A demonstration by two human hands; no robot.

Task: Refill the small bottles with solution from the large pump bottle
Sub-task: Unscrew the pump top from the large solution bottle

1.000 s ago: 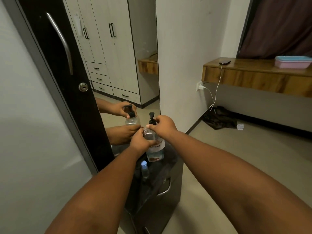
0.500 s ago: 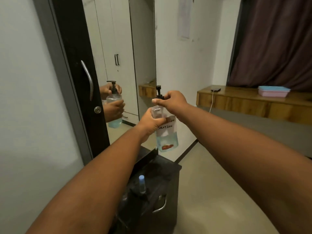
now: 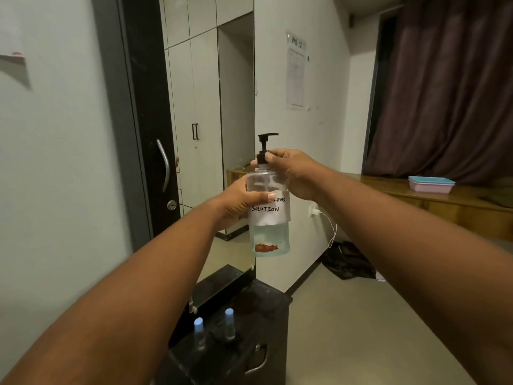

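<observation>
The person holds the large clear plastic pump bottle up in the air, high above the low black cabinet that stands against the wall. The left hand is wrapped around the middle of the bottle, the thumb lying across the white paper label, where the handwritten words "LENS SOLUTION" can be read. The right hand is closed on the black collar just under the black pump head, with the fingers pinching around the neck. The bottle stands upright in this double grip. Pale bluish liquid fills only its lower part, below the label, and a small red mark shows near the bottom.

On top of the cabinet, well below the bottle, stand 2 small clear bottles with light blue caps, both upright and apart from each other: 1 nearer the left edge and 1 a little further back. Nobody touches them. The cabinet has a silver handle on its front.

Behind the cabinet a tall mirror shows white wardrobe doors. To the right of the cabinet, further away, a pink tray with a blue lid lies on a wooden shelf under a dark curtain.
</observation>
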